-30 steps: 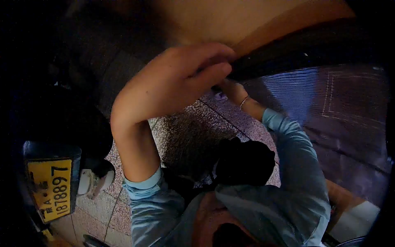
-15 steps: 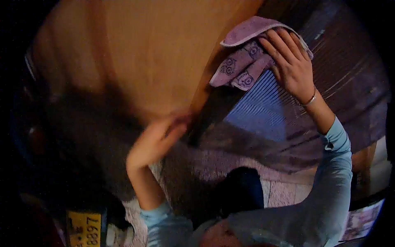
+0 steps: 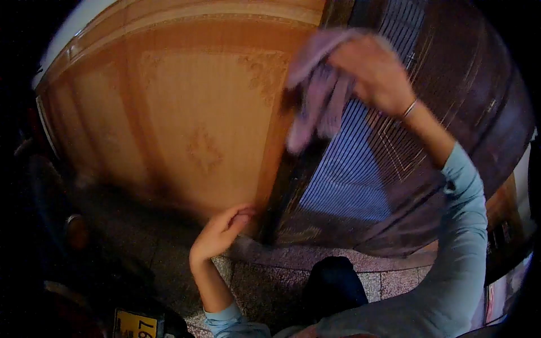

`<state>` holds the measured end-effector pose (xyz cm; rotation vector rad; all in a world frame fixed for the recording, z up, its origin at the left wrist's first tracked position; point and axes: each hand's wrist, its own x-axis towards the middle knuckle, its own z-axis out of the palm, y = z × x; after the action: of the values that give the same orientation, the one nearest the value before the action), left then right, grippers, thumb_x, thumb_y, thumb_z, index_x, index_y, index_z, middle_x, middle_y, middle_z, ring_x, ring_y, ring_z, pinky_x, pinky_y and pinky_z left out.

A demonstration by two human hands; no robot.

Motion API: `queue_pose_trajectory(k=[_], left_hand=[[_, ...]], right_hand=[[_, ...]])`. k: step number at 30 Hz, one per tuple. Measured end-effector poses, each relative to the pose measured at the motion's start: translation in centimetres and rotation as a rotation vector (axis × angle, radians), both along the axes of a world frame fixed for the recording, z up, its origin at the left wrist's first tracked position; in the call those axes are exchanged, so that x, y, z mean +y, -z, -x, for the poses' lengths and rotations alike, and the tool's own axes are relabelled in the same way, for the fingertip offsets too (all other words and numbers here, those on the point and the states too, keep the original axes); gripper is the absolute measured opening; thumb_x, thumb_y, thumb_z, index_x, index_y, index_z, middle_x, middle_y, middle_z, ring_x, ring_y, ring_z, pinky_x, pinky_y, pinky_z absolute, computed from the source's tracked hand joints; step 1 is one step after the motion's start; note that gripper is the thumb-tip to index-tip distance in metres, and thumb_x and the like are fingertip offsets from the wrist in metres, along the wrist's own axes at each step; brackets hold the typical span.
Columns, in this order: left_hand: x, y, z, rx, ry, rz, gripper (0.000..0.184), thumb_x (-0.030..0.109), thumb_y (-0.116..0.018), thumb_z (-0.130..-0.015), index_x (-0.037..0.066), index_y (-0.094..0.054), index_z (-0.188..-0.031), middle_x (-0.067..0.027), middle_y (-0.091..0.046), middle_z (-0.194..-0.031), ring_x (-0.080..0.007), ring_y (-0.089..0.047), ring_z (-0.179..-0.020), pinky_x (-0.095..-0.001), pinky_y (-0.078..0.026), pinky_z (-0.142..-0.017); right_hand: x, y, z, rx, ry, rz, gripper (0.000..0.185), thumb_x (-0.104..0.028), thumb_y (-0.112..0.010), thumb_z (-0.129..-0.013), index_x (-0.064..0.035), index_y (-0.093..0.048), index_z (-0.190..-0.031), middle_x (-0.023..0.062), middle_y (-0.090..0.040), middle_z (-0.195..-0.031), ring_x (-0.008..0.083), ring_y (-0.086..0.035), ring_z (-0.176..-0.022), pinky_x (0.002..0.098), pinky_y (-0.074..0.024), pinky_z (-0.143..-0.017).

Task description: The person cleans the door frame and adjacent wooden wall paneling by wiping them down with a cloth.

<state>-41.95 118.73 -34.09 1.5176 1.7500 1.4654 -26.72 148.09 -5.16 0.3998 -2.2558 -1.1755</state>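
Observation:
My right hand (image 3: 377, 76) grips a pink washcloth (image 3: 321, 93) with a pale edge, blurred by motion. The cloth hangs in loose folds from the fingers, in front of the line where an orange-brown wooden panel (image 3: 197, 107) meets a dark striped sheet (image 3: 360, 152). I cannot tell whether the cloth touches either surface. Lower and to the left, my left hand (image 3: 218, 234) holds nothing; its fingers are loosely bent, with the thumb a little apart. It is near the bottom edge of the wooden panel.
A dark upright strip (image 3: 279, 208) runs between panel and sheet. Below is a grey, textured floor (image 3: 389, 284), with my dark-clad knee (image 3: 335, 287) above it. At the lower left a yellow number plate (image 3: 135, 325) sits on a dark object. The left side is deeply shadowed.
The view has shifted so more of the wooden panel shows. My right hand has moved a little left with the cloth, whose folds now hang lower. My left hand sits lower in the view.

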Motion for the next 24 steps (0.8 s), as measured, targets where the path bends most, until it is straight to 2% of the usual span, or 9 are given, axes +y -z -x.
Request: queue_pose_trajectory(k=[2, 4, 9, 10, 12, 14, 15, 20, 24], left_hand=[[-0.5, -0.4, -0.3, -0.085, 0.005, 0.023, 0.03, 0.015, -0.051, -0.095, 0.001, -0.053, -0.122, -0.0114, -0.063, -0.111, -0.0184, -0.059, -0.102, -0.0292, -0.045, -0.088], [-0.3, 1.4, -1.4, -0.133, 0.016, -0.009, 0.03, 0.014, -0.051, -0.095, 0.001, -0.053, -0.122, -0.0111, -0.063, -0.111, -0.018, -0.059, -0.103, -0.0291, -0.045, -0.089], [0.7, 2.1, -1.2, -0.163, 0.058, -0.064, 0.031, 0.012, -0.051, -0.095, 0.002, -0.051, -0.124, -0.0102, -0.063, -0.111, -0.0172, -0.059, -0.104, -0.0289, -0.045, -0.09], [0.4, 2.1, -1.7, -0.179, 0.096, -0.077, 0.032, 0.006, -0.047, -0.095, 0.001, -0.049, -0.126, -0.0102, -0.062, -0.113, -0.0183, -0.058, -0.105, -0.0307, -0.045, -0.091], [-1.4, 3.0, -2.8, -0.193, 0.105, -0.112, 0.034, 0.001, -0.042, -0.094, 0.0, -0.047, -0.128, -0.0102, -0.061, -0.116, -0.0194, -0.058, -0.106, -0.0325, -0.045, -0.093], [-2.2, 2.9, -3.1, -0.156, 0.129, -0.142, 0.035, -0.002, -0.038, -0.095, 0.0, -0.046, -0.129, -0.0112, -0.061, -0.116, -0.0193, -0.058, -0.107, -0.0337, -0.045, -0.094], [-2.6, 3.1, -3.3, -0.149, 0.112, -0.145, 0.035, -0.002, -0.038, -0.095, 0.0, -0.046, -0.129, -0.0112, -0.061, -0.116, -0.0193, -0.058, -0.107, -0.0337, -0.045, -0.094], [-2.3, 2.9, -1.4, -0.117, 0.02, 0.043, 0.03, 0.009, -0.048, -0.096, 0.0, -0.052, -0.124, -0.0093, -0.062, -0.116, -0.0166, -0.056, -0.108, -0.0306, -0.044, -0.094], [-2.3, 0.6, -3.2, -0.127, -0.022, -0.043, 0.028, 0.016, -0.054, -0.094, 0.003, -0.055, -0.119, -0.0092, -0.064, -0.108, -0.0177, -0.059, -0.1, -0.0291, -0.045, -0.087]], right_hand=[[-0.8, -6.8, -0.6, 0.231, -0.045, -0.124, 0.052, -0.012, -0.058, -0.076, -0.0119, -0.052, -0.127, 0.0096, -0.049, -0.133, 0.0285, -0.041, -0.127, 0.0438, -0.0326, -0.105], [-0.4, -10.3, -1.3, 0.498, -0.002, -0.142, 0.049, -0.008, -0.049, -0.086, -0.0089, -0.043, -0.135, 0.0152, -0.038, -0.142, 0.0362, -0.034, -0.131, 0.0463, -0.0262, -0.109], [-1.7, -17.0, 5.1, 0.811, -0.079, -0.187, 0.052, -0.013, -0.051, -0.086, -0.0087, -0.041, -0.137, 0.0124, -0.038, -0.143, 0.0366, -0.034, -0.131, 0.0474, -0.021, -0.111], [-2.5, -16.8, 4.4, 0.824, -0.097, -0.19, 0.052, -0.013, -0.051, -0.086, -0.0087, -0.041, -0.137, 0.0124, -0.038, -0.143, 0.0366, -0.034, -0.131, 0.0474, -0.021, -0.111], [-6.6, -12.0, 2.8, 0.667, 0.005, -0.09, 0.052, -0.024, -0.048, -0.09, -0.0123, -0.039, -0.139, 0.0079, -0.037, -0.145, 0.033, -0.028, -0.135, 0.0479, -0.017, -0.112], [-6.7, -8.6, 1.6, 0.493, -0.107, -0.145, 0.05, -0.011, -0.058, -0.078, -0.0115, -0.052, -0.128, 0.0091, -0.049, -0.134, 0.0285, -0.04, -0.128, 0.0426, -0.0303, -0.108], [-7.2, -6.6, 1.2, 0.43, -0.054, -0.148, 0.05, -0.011, -0.058, -0.078, -0.0114, -0.052, -0.127, 0.0087, -0.048, -0.134, 0.0279, -0.04, -0.129, 0.0421, -0.0299, -0.108], [-7.5, 0.2, 5.6, -0.108, -0.01, -0.059, 0.045, -0.019, -0.057, -0.078, -0.0084, -0.056, -0.122, 0.0055, -0.047, -0.135, 0.0236, -0.039, -0.129, 0.0392, -0.032, -0.107], [-7.4, 6.0, 7.4, -0.339, -0.031, -0.039, 0.042, -0.019, -0.053, -0.08, -0.0175, -0.057, -0.122, 0.0018, -0.047, -0.136, 0.0213, -0.036, -0.131, 0.0397, -0.0308, -0.108]])
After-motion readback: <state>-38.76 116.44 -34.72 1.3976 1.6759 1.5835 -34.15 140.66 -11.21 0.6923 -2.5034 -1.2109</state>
